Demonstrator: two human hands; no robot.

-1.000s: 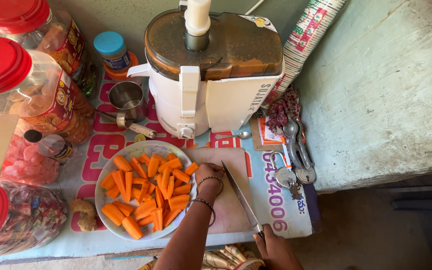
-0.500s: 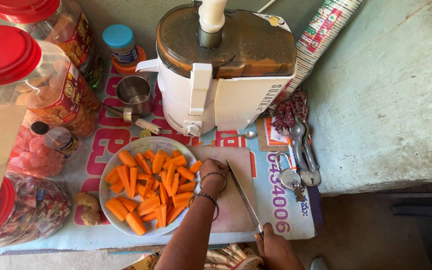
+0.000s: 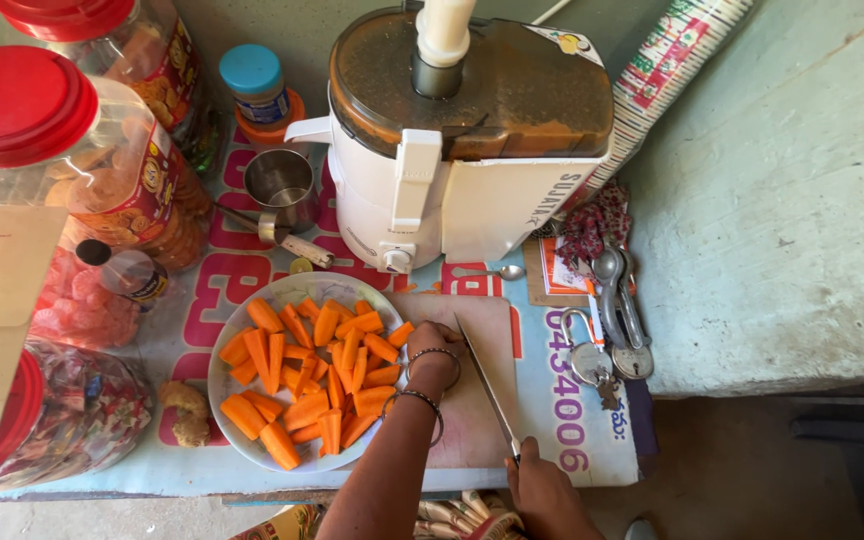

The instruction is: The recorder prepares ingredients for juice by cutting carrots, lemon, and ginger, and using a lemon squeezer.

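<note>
Right hand [image 3: 544, 492] with grip closed round the handle of a knife [image 3: 487, 385], blade lying slantwise over the cutting board [image 3: 472, 420], tip pointing up toward the juicer [image 3: 452, 140]. Left hand [image 3: 434, 345] laid on the board's upper left corner, just beside the plate [image 3: 227, 400], fingers curled down; grip hidden from above, so cannot tell whether anything is pinched under it. Two bangles [image 3: 422, 385] round that wrist.

Plate heaped with carrot sticks [image 3: 317, 380], orange, cut lengthwise, touching the board's left edge. Board pale pink, set on the worktop [image 3: 572, 440] over a printed blue-and-red cloth.

Juicer white with a brown-stained clear lid and a white pusher standing in the chute, just behind board and plate. Steel cup [image 3: 280, 185] left of the juicer, a small wooden-handled tool beside it. Small jar [image 3: 257, 90] with a blue lid behind the cup. Two big plastic jars [image 3: 72, 150] with red lids at far left, biscuits inside. Bag of pink sweets [image 3: 77, 305] below them, a little dark-capped bottle lying across it. Piece of ginger [image 3: 184, 410] near the plate's left rim. Spoon [image 3: 492, 272] between juicer and board. Padlocks and keys [image 3: 607, 345] right of the board, a dark red patterned cloth above them. Stack of paper cups [image 3: 672, 65] leaning at upper right against the grey wall ledge.
</note>
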